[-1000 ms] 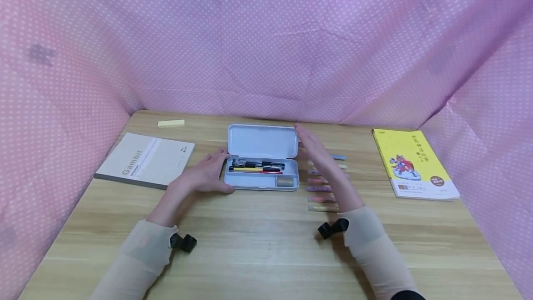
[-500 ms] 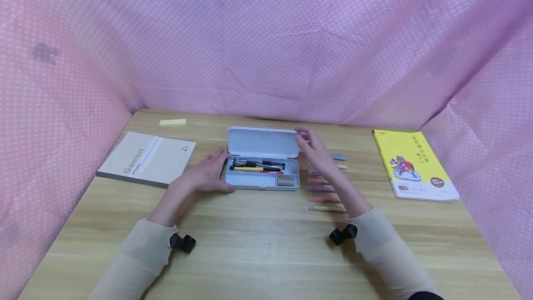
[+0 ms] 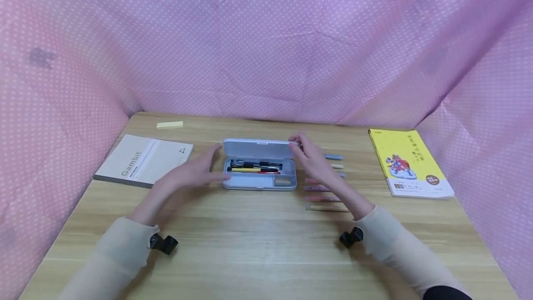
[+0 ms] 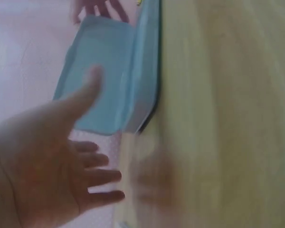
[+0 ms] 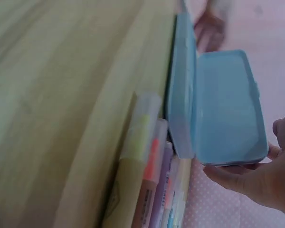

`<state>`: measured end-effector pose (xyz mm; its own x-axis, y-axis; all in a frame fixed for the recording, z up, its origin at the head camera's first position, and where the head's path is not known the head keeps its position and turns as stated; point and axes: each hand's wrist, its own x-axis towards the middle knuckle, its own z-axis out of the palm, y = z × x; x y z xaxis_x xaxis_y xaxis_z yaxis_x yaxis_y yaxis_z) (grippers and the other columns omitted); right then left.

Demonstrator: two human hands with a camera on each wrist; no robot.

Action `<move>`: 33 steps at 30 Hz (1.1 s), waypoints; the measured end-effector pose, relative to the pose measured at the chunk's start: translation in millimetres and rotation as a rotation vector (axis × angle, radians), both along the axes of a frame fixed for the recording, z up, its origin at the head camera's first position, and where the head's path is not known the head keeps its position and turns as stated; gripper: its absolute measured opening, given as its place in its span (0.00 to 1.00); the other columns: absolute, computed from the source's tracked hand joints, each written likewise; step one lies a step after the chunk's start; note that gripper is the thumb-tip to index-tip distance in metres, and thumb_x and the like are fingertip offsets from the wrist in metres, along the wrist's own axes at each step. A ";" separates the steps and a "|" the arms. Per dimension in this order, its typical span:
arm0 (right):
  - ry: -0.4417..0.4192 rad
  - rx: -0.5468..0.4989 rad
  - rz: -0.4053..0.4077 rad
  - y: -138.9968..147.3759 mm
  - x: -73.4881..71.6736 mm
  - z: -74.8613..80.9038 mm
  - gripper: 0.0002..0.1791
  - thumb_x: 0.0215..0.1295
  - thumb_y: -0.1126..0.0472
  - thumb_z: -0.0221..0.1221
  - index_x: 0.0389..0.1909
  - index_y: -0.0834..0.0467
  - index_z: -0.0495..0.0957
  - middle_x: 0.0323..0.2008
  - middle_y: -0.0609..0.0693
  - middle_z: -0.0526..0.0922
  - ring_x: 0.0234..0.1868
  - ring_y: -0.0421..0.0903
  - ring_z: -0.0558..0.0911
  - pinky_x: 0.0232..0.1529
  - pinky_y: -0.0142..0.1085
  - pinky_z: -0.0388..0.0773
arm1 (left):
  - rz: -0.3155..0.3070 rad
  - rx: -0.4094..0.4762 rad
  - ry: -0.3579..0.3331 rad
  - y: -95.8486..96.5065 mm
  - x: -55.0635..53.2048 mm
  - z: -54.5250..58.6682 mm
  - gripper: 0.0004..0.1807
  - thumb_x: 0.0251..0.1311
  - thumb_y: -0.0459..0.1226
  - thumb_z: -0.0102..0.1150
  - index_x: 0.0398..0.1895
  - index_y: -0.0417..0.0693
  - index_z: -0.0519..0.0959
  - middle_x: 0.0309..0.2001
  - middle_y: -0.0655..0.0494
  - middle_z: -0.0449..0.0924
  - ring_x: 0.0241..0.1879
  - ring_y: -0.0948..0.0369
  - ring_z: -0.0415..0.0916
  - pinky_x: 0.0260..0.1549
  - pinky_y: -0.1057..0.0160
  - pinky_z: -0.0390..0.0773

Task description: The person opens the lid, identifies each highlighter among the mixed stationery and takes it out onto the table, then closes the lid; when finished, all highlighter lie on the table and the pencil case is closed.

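Observation:
A light-blue pencil case point(image 3: 250, 181) lies on the table with its lid point(image 3: 256, 148) raised. Inside are several pens point(image 3: 255, 165) and a small grey-brown block point(image 3: 283, 181). My right hand point(image 3: 313, 161) grips the lid's right end; in the right wrist view, its thumb lies along the lid point(image 5: 228, 109) edge and fingers reach behind it. My left hand point(image 3: 191, 170) hovers by the case's left end, fingers spread, holding nothing; the left wrist view shows that hand point(image 4: 42, 166) blurred, with open palm. Several highlighters point(image 5: 137, 142) lie in a row right of the case, partly under my right forearm.
A grey-white notebook point(image 3: 145, 159) lies at the left, with a pale yellow strip point(image 3: 170, 125) behind it. On the right is a yellow book point(image 3: 408, 161). A pink dotted cloth point(image 3: 266, 50) hangs round the wooden table's point(image 3: 258, 244) back and sides.
The lid has tilted forward from its more upright stance, with my right hand moving along at its corner. My left hand has drawn slightly left, away from the case's end.

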<state>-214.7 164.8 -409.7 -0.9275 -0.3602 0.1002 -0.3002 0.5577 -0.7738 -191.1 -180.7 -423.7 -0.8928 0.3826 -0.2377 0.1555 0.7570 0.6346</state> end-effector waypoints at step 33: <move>0.442 0.909 0.416 -20.5 34.7 -32.3 0.41 0.80 0.41 0.46 0.84 0.47 0.41 0.83 0.63 0.46 0.83 0.65 0.52 0.76 0.65 0.63 | -0.443 -0.423 0.543 50.5 15.8 -29.9 0.44 0.76 0.59 0.44 0.84 0.51 0.43 0.86 0.51 0.38 0.85 0.50 0.37 0.84 0.43 0.45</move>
